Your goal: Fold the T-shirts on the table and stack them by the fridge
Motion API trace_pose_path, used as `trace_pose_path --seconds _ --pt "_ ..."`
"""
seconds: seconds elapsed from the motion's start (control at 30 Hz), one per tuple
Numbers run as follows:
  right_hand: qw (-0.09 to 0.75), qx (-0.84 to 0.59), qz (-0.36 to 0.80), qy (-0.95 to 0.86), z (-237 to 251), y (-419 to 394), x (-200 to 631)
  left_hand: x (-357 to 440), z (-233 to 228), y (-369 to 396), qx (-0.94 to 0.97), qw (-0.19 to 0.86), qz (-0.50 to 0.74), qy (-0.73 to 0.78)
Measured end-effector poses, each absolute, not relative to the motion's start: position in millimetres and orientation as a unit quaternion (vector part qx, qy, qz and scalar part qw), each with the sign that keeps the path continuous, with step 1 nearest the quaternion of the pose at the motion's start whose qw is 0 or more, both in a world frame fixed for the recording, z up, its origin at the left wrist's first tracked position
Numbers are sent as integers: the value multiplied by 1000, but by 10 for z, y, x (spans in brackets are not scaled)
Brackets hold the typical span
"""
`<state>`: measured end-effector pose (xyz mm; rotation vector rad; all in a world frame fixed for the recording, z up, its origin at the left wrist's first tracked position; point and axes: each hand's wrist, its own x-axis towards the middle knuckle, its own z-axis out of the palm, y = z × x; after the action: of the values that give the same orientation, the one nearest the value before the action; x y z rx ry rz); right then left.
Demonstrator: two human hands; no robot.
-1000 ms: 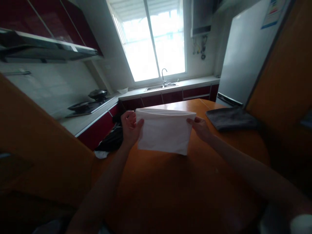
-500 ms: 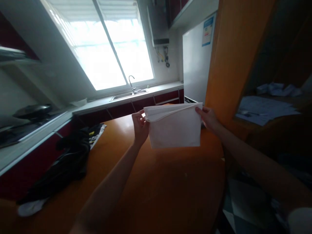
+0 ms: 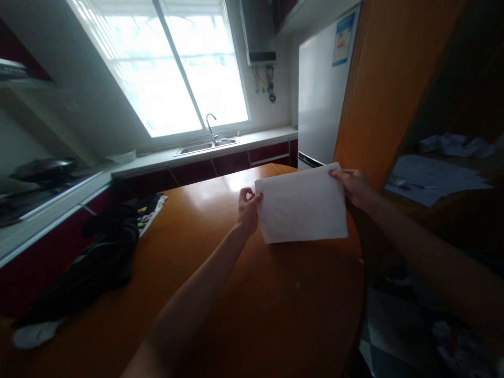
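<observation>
A folded white cloth (image 3: pixel 303 207) hangs as a flat rectangle above the wooden table, its top edge sloping up to the right. My left hand (image 3: pixel 249 210) pinches its upper left corner between thumb and fingers. At the upper right corner, my right hand (image 3: pixel 352 185) grips the cloth with the thumb on the near face. Fingers behind the cloth are partly hidden. The wooden table (image 3: pixel 189 226) has a rounded right end and lies under both hands.
Dark clothing (image 3: pixel 102 252) is heaped along the table's left side. Beyond stand a counter with a sink (image 3: pixel 195 149) and faucet (image 3: pixel 211 126), and a fridge (image 3: pixel 321 94). A pan (image 3: pixel 43 170) sits at far left. Papers (image 3: pixel 429 178) lie at right.
Both hands have moved the cloth to the right. Its loose upper layers, seen fanned apart earlier, no longer show, and the near face looks flat.
</observation>
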<state>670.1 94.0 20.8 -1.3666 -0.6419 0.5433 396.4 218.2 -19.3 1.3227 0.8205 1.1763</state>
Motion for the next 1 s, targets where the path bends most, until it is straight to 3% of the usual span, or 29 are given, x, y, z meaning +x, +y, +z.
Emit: trace_pose_path --seconds 0.13,0.43,0.77,1.0 --pt "715 -568 240 -330 295 868 6743 3910 -100 2140 622 478 576 230" --pt "721 -574 130 -365 718 829 7191 4295 273 2360 751 309 583 19" --pt "709 -613 -18 -348 506 843 7820 5001 -49 2104 749 257 610 -12" --pt "610 -693 -150 -353 542 1172 8105 5379 -203 2466 763 257 592 38"
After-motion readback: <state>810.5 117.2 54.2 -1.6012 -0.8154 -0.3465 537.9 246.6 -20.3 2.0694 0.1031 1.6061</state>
